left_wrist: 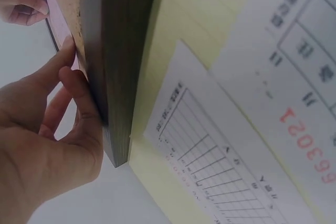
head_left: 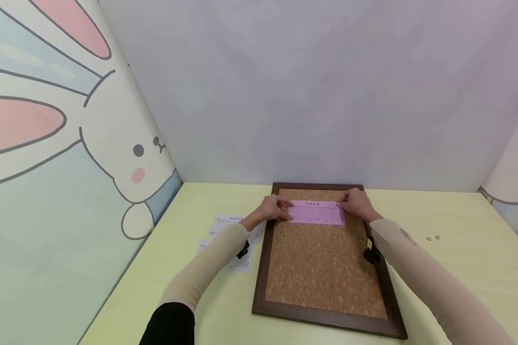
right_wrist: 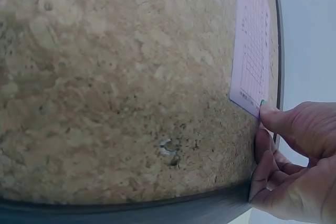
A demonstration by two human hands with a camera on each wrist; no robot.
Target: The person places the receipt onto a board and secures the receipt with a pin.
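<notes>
A pink printed form lies across the upper part of a cork board with a dark wooden frame. My left hand holds the form's left edge, its fingertips apart along that edge. At the upper right corner, my right hand holds the form between thumb and bent fingers. In the right wrist view the thumb covers the corner, and a tiny green spot shows at its tip. The other fingers of that hand curl down near the frame's edge.
White printed forms lie overlapping on the pale yellow table, left of the board. Two small brass-coloured pieces rest on the table at the right. A grey-white wall stands behind the table, a painted rabbit wall at left.
</notes>
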